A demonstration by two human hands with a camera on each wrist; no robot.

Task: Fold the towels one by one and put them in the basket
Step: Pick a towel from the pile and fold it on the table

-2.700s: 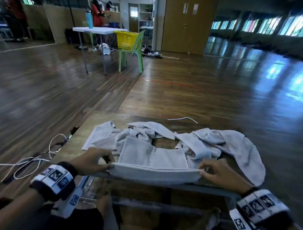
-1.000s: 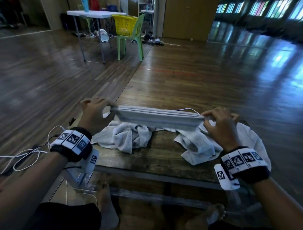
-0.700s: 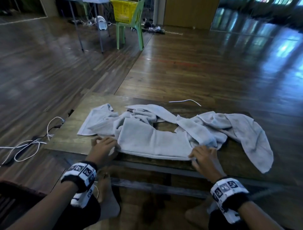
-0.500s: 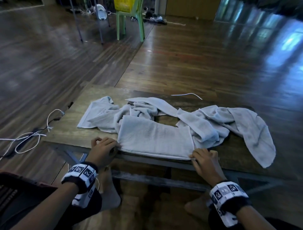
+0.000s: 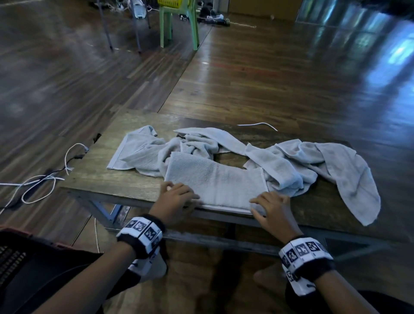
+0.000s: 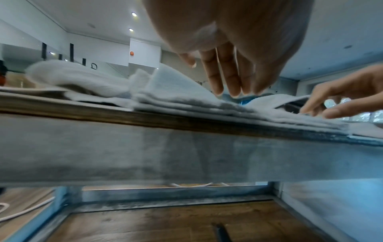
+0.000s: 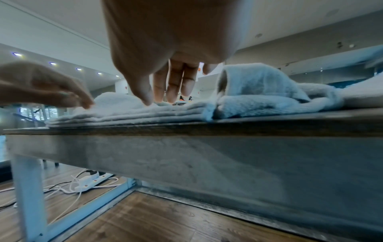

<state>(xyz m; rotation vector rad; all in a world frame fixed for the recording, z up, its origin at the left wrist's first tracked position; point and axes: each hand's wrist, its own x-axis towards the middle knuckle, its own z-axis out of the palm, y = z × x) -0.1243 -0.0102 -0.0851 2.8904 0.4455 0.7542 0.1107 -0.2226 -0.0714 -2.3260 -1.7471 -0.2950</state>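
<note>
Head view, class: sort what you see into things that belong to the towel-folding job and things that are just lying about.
Belongs to the job:
- folded towel at the table's near edge
- loose towels heaped behind it
- left hand and right hand, fingers resting on the folded towel
- yellow basket on the green chair
- table

Just lying about:
- white cables on the floor

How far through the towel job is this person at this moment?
Early. One towel lies folded into a flat layered strip at the table's near edge. The left hand and right hand rest fingers on its ends, not gripping. Still left: finishing it, basketing it, and folding the crumpled towels behind. Whether the dark crate is the basket is unclear.
</note>
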